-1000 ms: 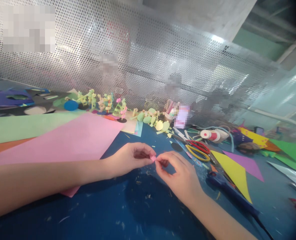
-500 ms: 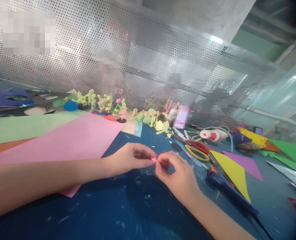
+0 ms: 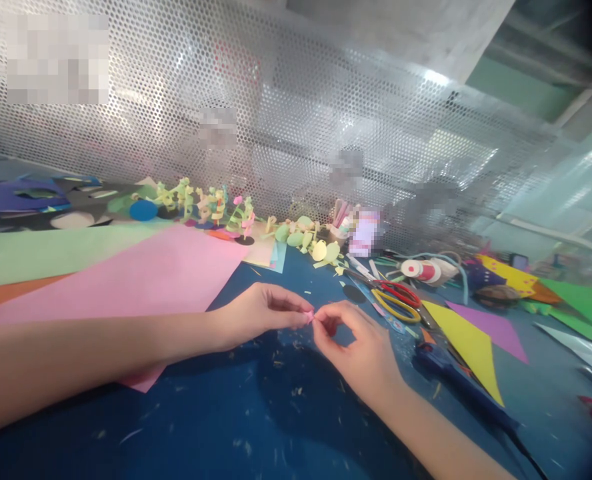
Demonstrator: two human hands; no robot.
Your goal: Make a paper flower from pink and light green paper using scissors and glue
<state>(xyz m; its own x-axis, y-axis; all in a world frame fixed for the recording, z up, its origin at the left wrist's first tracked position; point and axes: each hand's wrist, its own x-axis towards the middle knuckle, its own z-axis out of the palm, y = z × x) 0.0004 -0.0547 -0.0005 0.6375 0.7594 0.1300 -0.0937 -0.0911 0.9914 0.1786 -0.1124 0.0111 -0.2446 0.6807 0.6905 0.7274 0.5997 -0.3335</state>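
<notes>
Between the fingertips of both hands sits a small pink paper piece [image 3: 309,317], its exact shape too small to make out. My left hand [image 3: 263,312] pinches it from the left with thumb and fingers. From the right, the thumb and forefinger of my right hand [image 3: 359,340] are closed at its edge. Both hands hover over the blue table [image 3: 216,420], which is strewn with tiny scraps. Under my left forearm lies a large pink paper sheet [image 3: 166,273]. Right of my right hand rests a dark blue glue gun [image 3: 461,383] with a cord.
Behind the hands stands a row of small paper plants [image 3: 216,207] and pale green paper shapes [image 3: 301,233]. Scissors with yellow and red handles [image 3: 399,297], a spool [image 3: 421,270] and yellow paper [image 3: 469,347] lie to the right. A perforated screen [image 3: 276,120] closes off the back.
Both hands keep their pinch on the pink piece, with only a very slight shift of the fingers. The view has moved a little; the things on the table stay put.
</notes>
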